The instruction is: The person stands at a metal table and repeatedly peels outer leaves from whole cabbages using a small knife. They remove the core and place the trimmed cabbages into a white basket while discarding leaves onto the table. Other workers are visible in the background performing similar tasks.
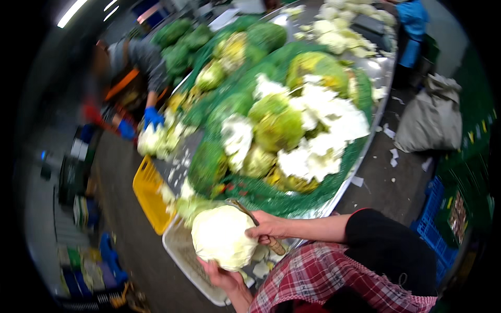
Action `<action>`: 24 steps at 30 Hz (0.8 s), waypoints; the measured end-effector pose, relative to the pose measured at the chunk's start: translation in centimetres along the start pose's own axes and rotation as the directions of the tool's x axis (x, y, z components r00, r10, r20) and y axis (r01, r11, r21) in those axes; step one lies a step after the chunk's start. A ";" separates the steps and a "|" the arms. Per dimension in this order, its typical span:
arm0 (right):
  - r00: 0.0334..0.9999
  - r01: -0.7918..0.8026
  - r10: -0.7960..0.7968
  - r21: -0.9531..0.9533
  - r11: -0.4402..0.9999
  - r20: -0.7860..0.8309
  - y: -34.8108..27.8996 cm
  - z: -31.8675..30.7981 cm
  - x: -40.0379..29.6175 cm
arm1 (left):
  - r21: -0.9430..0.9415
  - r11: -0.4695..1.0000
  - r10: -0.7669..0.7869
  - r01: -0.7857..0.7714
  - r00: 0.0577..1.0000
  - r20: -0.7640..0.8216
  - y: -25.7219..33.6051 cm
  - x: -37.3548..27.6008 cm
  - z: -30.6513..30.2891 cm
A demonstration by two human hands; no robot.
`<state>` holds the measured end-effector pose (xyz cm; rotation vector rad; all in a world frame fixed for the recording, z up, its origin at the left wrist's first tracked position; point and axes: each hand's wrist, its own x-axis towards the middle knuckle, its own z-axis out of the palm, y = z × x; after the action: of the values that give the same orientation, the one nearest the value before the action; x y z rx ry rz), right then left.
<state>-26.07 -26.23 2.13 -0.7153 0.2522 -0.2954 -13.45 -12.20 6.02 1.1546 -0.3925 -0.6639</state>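
Observation:
A pale, peeled cabbage head (224,237) rests in my left hand (223,276), which supports it from below. My right hand (268,227) is closed around the wrapped handle of a knife (277,247); its dark blade lies along the cabbage's upper right side. Beneath the cabbage, a whitish plastic tub (184,254) holds leaf scraps. Loose light-green leaves (191,209) lie just beyond the cabbage. Farther across the metal table are green mesh sacks (242,195) with untrimmed cabbages (278,125) and torn white leaves or sheets (332,117) on them.
A yellow crate (150,195) stands at the table's left edge. A co-worker's blue-gloved hand (153,117) touches cabbage there. Peeled cabbages (332,35) are piled at the far end, near a person in blue (413,19). A grey sack (432,113) and blue crates (434,227) are at right.

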 end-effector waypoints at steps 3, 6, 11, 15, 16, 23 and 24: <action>0.995 0.070 -0.034 0.412 0.909 -0.093 -0.7 -7.9 -3.3 | -0.143 0.989 0.109 -0.047 0.882 0.459 0.0 0.1 6.8; 0.801 0.534 -0.343 0.327 0.780 -0.491 -7.9 -10.1 -10.1 | -0.079 0.980 -0.105 0.180 0.819 0.564 -1.4 0.8 10.4; 0.402 0.771 -0.577 -0.078 0.633 -0.711 -20.0 -20.2 -22.5 | 0.298 0.948 -0.156 0.113 0.980 0.127 -6.2 2.0 9.0; 0.070 0.727 -0.558 -0.340 0.597 -0.827 -27.0 -32.0 -29.4 | 0.388 0.910 -0.186 0.147 0.980 0.067 -9.2 2.3 12.2; 0.006 0.715 -0.537 -0.372 0.592 -0.844 -28.2 -34.7 -29.9 | 0.385 0.913 -0.177 0.136 0.981 0.074 -10.1 2.7 13.2; -0.065 0.624 -0.506 -0.430 0.652 -0.860 -36.8 -48.1 -31.4 | 0.715 0.697 -0.230 -0.052 0.928 0.291 -14.6 4.1 19.6; 0.041 0.545 -0.603 -0.488 0.682 -0.797 -37.7 -43.6 -28.7 | 0.767 0.633 -0.193 -0.106 0.938 0.288 -14.5 3.9 19.7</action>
<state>-73.67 -69.60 -0.59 -0.5780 1.1336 -1.5847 -26.45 -32.27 -0.39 1.8884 -1.0359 -0.7682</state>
